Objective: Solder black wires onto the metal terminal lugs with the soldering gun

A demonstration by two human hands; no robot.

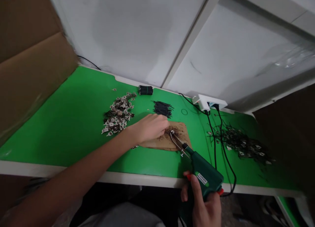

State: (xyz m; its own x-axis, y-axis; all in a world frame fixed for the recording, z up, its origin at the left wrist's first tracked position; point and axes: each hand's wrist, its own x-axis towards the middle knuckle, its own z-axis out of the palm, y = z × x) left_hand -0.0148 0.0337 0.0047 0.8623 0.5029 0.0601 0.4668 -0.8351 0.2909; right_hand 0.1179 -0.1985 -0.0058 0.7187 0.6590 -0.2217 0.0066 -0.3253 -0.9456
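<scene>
a desk with a flat green top (73, 122) bore the work. a dark-green plastic soldering gun (206, 173) pointed across a brown, scorched rectangular board (163, 143). the right hand (206, 207) was wrapped around the gun's handle; the left hand (150, 128) was bunched, anything pinched hidden. a small silvery metal piece (172, 132) sat at the tip; steady, light contact was judged best.

I work in what seems a small workshop for soldering. My right hand (206, 205) holds a green soldering gun (205, 174), and under its tip lies a brown board (157, 144) with many dark marks. On the green tabletop (69, 105) I see a pile of small metal parts (116, 117), loose black wires (162, 109) and, to the right, a dark heap (243, 143). At the far side, a white power strip (214, 101) has cords plugged in.
</scene>
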